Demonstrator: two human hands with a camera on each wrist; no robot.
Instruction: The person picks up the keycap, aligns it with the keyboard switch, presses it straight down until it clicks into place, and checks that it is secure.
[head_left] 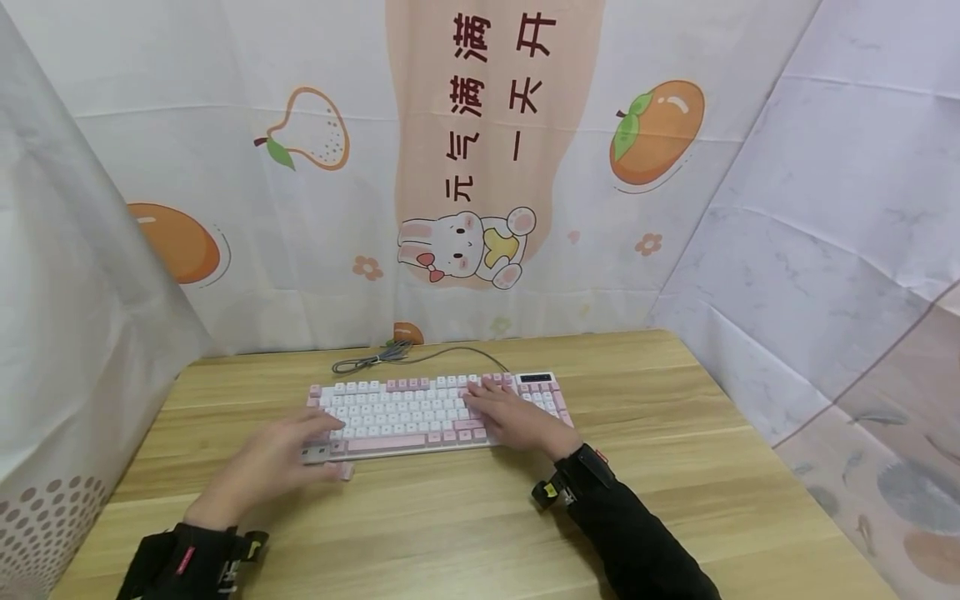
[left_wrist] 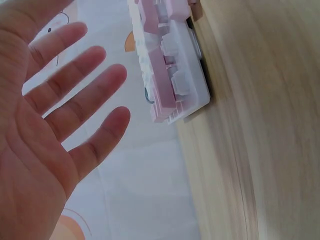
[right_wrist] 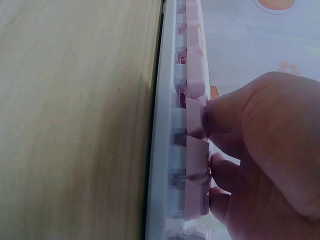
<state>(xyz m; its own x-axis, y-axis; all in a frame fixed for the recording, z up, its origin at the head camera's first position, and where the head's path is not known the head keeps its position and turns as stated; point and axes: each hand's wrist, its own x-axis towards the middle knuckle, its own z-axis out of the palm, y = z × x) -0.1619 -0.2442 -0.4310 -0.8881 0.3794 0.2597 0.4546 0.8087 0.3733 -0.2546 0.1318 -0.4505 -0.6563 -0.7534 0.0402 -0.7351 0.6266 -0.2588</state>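
Observation:
A pink and white keyboard [head_left: 408,417] lies on the wooden table. My left hand [head_left: 273,458] is over its left end, fingers spread and relaxed with the palm visible in the left wrist view, nothing gripped. Close to my left thumb tip, a small pink keycap [head_left: 346,471] is in front of the keyboard. At the bottom left corner, pale key bases [left_wrist: 180,82] show without caps. My right hand [head_left: 517,417] rests over the keyboard's right part. In the right wrist view its thumb touches a pink key [right_wrist: 196,119] in the front row, with other fingertips close to neighbouring keys.
A grey cable [head_left: 375,360], bundled in a loop, lies behind the keyboard and runs to its back edge. Printed curtains [head_left: 315,217] hang at the back and on both sides of the wooden table [head_left: 465,517].

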